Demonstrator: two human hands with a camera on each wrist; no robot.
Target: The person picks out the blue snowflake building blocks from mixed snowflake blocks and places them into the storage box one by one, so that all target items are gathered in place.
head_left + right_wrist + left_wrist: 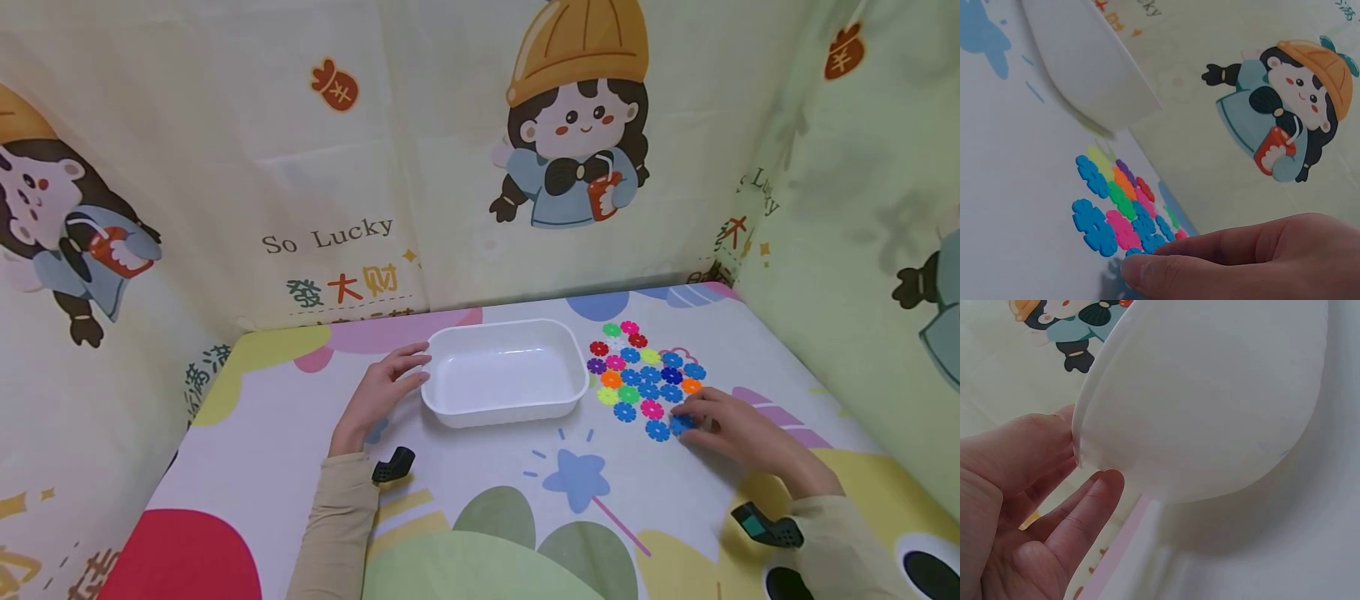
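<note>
A white rectangular plastic tub [504, 414] stands on the table. My left hand [382, 387] rests against its left end, fingers extended; in the left wrist view, the fingertips [1110, 481] meet the tub's outer wall [1210, 425] just by the rim. On the right lies a loose group of flat, notched, flower-shaped plastic discs in blue, pink, green, orange, yellow, red and purple. At the group's near right edge, my right hand [738, 429] pinches a blue flower-shaped disc [681, 424] between thumb and fingers. That disc is mostly hidden by the thumb in the right wrist view.
A printed cloth [517, 475] with coloured shapes covers the table. Patterned curtains [450, 167] rise along its back and sides. Another blue disc [657, 430] lies just left of the right hand, and a pink disc [652, 409] lies behind that one.
</note>
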